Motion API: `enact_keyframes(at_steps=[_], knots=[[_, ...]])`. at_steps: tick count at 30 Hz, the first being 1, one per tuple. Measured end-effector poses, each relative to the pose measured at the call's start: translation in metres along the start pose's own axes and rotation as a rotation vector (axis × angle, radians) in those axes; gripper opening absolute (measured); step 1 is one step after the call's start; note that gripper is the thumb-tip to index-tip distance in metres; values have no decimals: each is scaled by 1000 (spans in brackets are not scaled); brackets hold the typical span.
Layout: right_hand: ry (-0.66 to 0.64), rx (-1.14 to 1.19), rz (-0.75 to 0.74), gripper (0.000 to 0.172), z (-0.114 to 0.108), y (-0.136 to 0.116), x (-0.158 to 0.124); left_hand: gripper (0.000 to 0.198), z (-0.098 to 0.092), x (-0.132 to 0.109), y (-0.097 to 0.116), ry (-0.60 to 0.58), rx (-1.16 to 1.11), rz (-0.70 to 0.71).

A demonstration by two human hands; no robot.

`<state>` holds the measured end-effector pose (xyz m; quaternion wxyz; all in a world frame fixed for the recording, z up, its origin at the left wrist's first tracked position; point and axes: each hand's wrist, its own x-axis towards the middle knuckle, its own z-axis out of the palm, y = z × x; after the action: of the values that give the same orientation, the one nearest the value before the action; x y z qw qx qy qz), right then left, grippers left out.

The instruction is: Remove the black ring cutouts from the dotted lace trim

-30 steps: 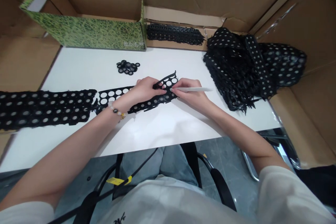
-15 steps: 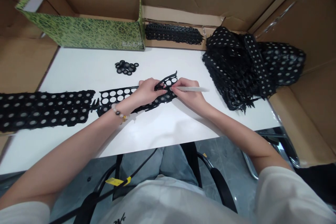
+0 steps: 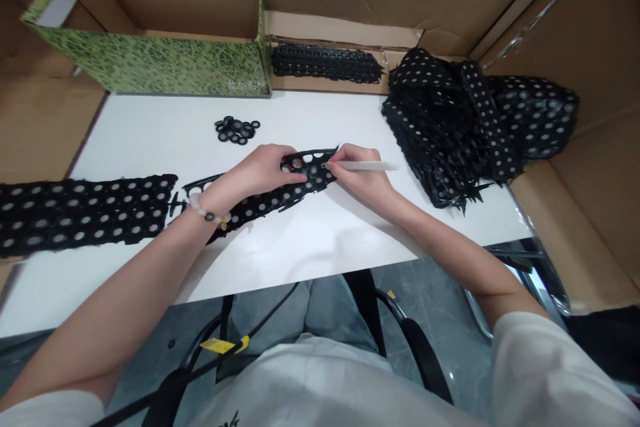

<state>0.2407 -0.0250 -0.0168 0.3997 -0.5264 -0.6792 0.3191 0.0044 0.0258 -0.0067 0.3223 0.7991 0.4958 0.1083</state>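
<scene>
1. Holding a black perforated strip (image 3: 300, 188) across the middle of the white worktop (image 3: 310, 260), both hands work close together near its right end, and the strip's far end trails down and left beneath the left forearm.
2. Left hand (image 3: 263, 170): the grip is closed, with the fingers curled over the strip's upper edge and pinching it, and a beaded bracelet (image 3: 205, 208) sits on the wrist.
3. Right hand (image 3: 357, 180): the grip is a tight pinch on a slim white pointed tool (image 3: 367, 165), whose tip meets the strip just beside the left hand's fingers.
4. Progress looks partial, as far as can be judged: several holes in the held strip stand open, while others are hidden by the hands. A small loose pile of black rings (image 3: 235, 130) lies on the worktop above the hands, apart from the strip.
5. Left to handle, it seems, are a long dotted black sheet (image 3: 85, 210) at the worktop's left end and a large tangled heap of dotted black sheets (image 3: 435, 127) on the right. Whether their holes are filled is too small to tell.
6. Beyond the worktop, a row of black strips (image 3: 325, 62) lies on cardboard beside a green patterned box (image 3: 150, 67).
</scene>
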Motion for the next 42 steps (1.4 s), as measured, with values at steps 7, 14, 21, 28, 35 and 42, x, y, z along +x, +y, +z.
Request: enact_keyframes(at_steps=[7, 14, 21, 28, 35, 42], knots=[[-57, 187, 54, 17, 3, -9, -3, 33, 1, 1, 0, 39, -71, -124], [-108, 197, 66, 19, 15, 1, 0, 33, -7, -4, 4, 11, 67, -86], [-90, 352, 164, 22, 13, 3, 6, 28, -9, -5, 4, 34, 77, -72], [227, 258, 32, 47, -19, -6, 11, 40, -12, 0, -8, -15, -194, -98], [33, 330, -2, 60, -29, -15, 12, 49, -14, -6, 2, -62, -327, 14], [-155, 376, 130, 48, -11, -13, 5, 45, -11, -4, 6, -140, -277, -29]])
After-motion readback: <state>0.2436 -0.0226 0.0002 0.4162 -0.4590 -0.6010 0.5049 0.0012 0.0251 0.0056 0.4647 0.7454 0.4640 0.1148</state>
